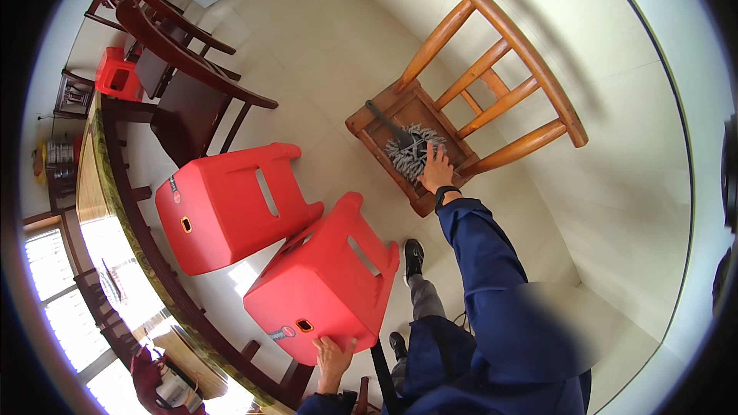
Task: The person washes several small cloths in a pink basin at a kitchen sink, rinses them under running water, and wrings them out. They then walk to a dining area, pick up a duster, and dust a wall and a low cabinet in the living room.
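My left hand rests on the top of the nearer red plastic stool, thumb and fingers spread by its edge. A grey duster with a fringed head and a dark handle lies on the seat of a wooden chair. My right hand reaches over the duster's head, its fingers apart and overlapping the fringe. Whether they press on it is hard to see. Beside the nearer stool stands a second red plastic stool, with an oval slot in its top.
A long table with a green patterned edge curves along the left. Dark wooden chairs and another red stool stand at upper left. Behind the wooden chair is a pale wall. My shoe is on the tiled floor.
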`<move>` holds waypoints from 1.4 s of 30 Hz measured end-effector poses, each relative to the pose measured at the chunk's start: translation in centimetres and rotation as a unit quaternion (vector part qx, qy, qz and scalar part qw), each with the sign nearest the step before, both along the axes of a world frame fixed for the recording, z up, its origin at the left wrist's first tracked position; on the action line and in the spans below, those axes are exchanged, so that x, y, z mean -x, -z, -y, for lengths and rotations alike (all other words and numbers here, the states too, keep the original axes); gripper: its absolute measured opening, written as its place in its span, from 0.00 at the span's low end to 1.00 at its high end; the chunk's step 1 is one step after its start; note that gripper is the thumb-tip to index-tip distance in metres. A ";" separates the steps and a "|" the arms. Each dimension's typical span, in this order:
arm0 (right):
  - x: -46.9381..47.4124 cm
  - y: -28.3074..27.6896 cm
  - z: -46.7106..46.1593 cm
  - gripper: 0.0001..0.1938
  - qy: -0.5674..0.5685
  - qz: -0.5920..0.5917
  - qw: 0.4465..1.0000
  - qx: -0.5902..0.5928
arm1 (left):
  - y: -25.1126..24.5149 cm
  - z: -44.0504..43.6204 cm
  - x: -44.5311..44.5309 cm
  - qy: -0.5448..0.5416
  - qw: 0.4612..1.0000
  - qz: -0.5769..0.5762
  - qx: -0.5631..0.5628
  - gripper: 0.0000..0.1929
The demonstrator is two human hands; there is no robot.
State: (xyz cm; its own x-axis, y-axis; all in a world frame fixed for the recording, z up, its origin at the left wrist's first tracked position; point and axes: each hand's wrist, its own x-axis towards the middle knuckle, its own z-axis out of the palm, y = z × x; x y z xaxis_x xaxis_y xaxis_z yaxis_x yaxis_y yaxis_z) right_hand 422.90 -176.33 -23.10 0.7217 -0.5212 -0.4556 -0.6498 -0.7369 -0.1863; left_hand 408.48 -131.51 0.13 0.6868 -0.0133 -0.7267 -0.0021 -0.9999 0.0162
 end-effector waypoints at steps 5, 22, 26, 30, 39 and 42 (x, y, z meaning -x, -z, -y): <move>1.5 1.6 -1.0 0.48 0.050 -0.063 0.986 -0.144 | 0.5 -0.7 0.2 -0.017 0.999 -0.014 0.034 0.40; 24.1 -27.8 -10.7 0.11 0.380 0.268 0.531 -0.709 | -1.9 -1.3 -5.0 0.085 0.976 -0.192 0.062 0.35; 35.3 -36.2 -15.7 0.14 0.331 0.312 0.551 -0.699 | -13.3 2.0 -2.1 0.281 0.844 0.282 0.359 0.33; 44.2 -40.7 -24.3 0.17 0.311 0.317 0.576 -0.686 | -21.0 3.1 3.4 0.511 0.677 0.269 0.456 0.30; 62.7 -48.0 -37.2 0.20 0.221 0.578 0.408 -0.671 | -18.6 1.3 20.2 0.428 0.641 -0.224 0.596 0.11; 68.4 -48.7 -41.9 0.26 0.408 0.638 0.474 -0.449 | -20.8 1.1 26.4 0.329 0.689 -0.439 0.474 0.14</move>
